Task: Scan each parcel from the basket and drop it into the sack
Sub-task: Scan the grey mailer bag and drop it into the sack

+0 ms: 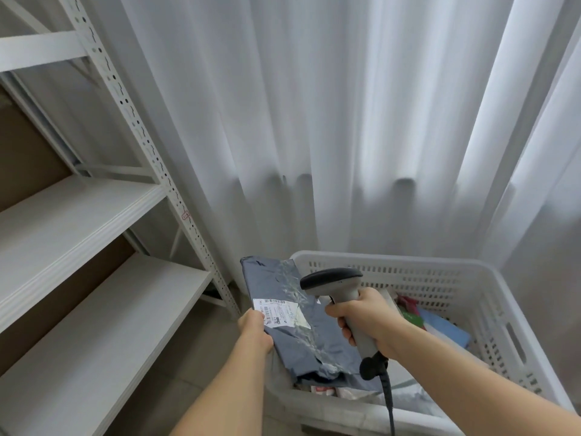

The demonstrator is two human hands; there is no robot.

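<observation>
Above the basket (490, 297), the left hand (254, 330) pinches a grey parcel (301, 328) by its left edge, label (279, 311) up, while the right hand (366, 317) is wrapped round the scanner (342, 297), head just beside the label. Judged step: scanning, drop not yet made. Next move calls for aiming squarely at the barcode, then carrying the parcel to the sack, which is not in view.

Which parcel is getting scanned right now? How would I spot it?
Find the big white basket in front of the curtain. Above its left corner, the left hand grips a grey plastic parcel while the right hand aims a scanner at it. Only this one is held up, showing a white barcode label and shiny tape.
</observation>
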